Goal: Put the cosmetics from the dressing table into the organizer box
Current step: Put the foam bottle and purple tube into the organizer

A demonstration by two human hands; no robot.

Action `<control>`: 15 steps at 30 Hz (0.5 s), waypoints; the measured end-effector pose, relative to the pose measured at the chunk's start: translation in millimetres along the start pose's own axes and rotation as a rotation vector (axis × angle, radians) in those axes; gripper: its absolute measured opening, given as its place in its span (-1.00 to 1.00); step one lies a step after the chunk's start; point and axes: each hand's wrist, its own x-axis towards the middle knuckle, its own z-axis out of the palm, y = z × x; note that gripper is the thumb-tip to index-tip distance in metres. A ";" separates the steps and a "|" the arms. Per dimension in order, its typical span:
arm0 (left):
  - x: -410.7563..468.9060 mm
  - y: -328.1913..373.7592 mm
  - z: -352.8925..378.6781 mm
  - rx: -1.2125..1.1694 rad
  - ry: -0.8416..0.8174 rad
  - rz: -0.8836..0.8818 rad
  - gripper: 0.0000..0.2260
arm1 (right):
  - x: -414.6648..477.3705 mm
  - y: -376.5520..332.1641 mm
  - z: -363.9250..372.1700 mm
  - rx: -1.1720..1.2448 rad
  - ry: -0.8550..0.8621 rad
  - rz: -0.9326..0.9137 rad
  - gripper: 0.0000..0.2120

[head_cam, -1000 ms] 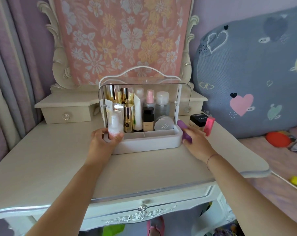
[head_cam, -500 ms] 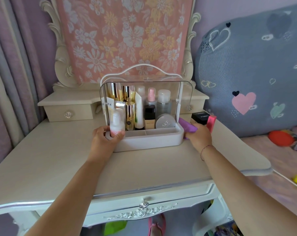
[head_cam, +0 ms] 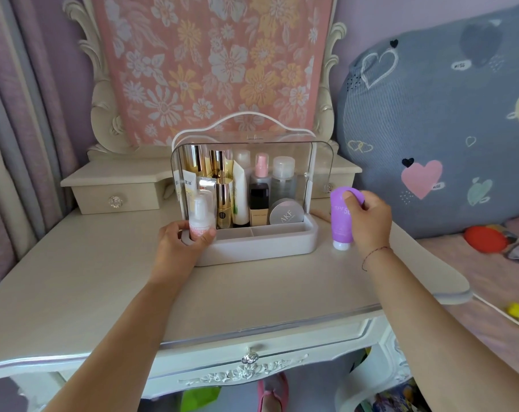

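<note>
1. Where the table point(head_cam: 103, 292) runs out nearest to us, our two bare forearms reach forward over its pale top.
2. We have our left hand point(head_cam: 178, 248) at the front left corner of the organizer box point(head_cam: 267, 245), its grip wrapped round a small white pump bottle with a pink label point(head_cam: 201, 220) — the bottle stands upright at that corner.
3. We hold a purple tube point(head_cam: 343, 217) in our right hand point(head_cam: 369, 221), just beside the box's right end and outside it; our grip closes on its crimped upper end, and the white cap points down, close to the table.
4. Inside the box, behind the clear raised lid, stand gold bottles, white tubes, a black-capped foundation bottle point(head_cam: 259, 205) and a round compact point(head_cam: 286, 215) — all upright but the compact, which leans.
5. Farther back hangs a pink floral cloth point(head_cam: 210, 69).
</note>
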 end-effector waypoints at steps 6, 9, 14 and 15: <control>1.4 -1.5 -0.4 -0.005 -0.015 -0.010 -0.48 | -7.7 22.0 -9.0 0.017 -0.173 0.118 -0.84; 1.8 -1.5 -0.6 -0.006 -0.018 -0.016 -0.48 | -15.7 25.0 -16.3 0.114 -0.230 0.143 -0.89; 1.3 -1.1 -0.4 -0.015 -0.017 -0.014 -0.49 | -34.6 13.2 -19.0 0.181 -0.362 0.151 -0.82; 0.8 -0.7 -0.6 -0.017 -0.020 -0.017 -0.48 | -39.6 10.6 -19.4 0.198 -0.387 0.157 -0.77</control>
